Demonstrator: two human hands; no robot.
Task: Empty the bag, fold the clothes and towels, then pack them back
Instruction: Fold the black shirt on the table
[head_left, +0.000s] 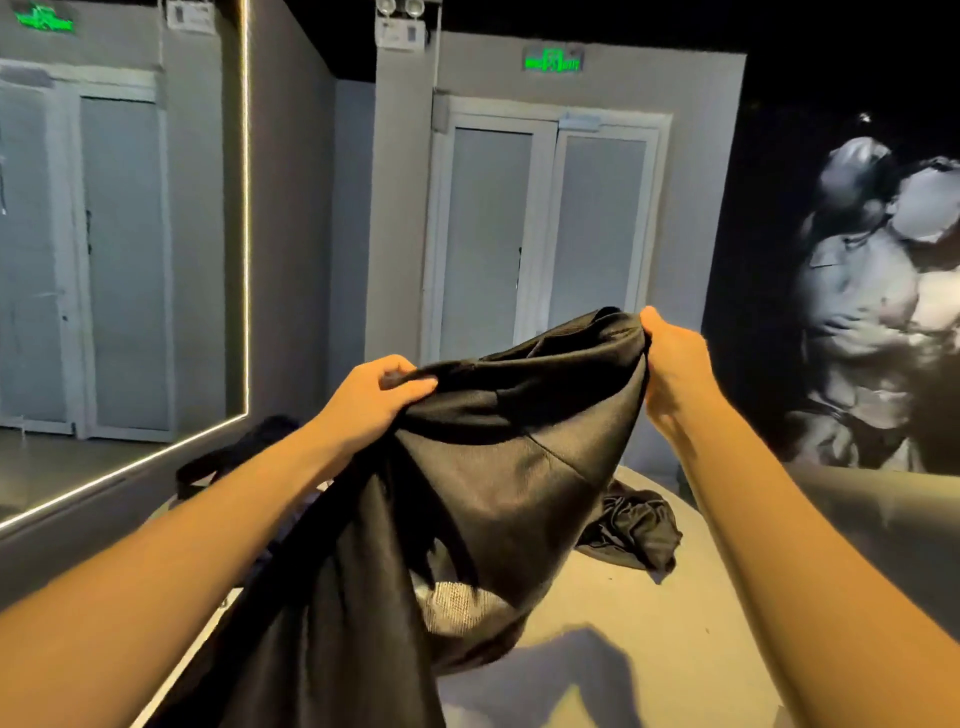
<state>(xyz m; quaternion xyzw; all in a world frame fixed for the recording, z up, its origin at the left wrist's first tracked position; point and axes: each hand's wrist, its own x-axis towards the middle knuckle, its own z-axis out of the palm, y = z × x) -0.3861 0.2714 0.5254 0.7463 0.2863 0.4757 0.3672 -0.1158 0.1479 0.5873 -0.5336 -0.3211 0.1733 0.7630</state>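
Shiny black satin-like garment (498, 457) is held aloft over the near edge of the pale round bed (649, 623), top edge pinched by left hand (374, 400) and higher, farther right hand (675, 364), length hanging down toward the near-left.

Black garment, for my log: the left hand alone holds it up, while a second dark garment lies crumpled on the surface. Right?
No. Head view: left hand and right hand both hold the black garment up; the second dark garment does lie crumpled.
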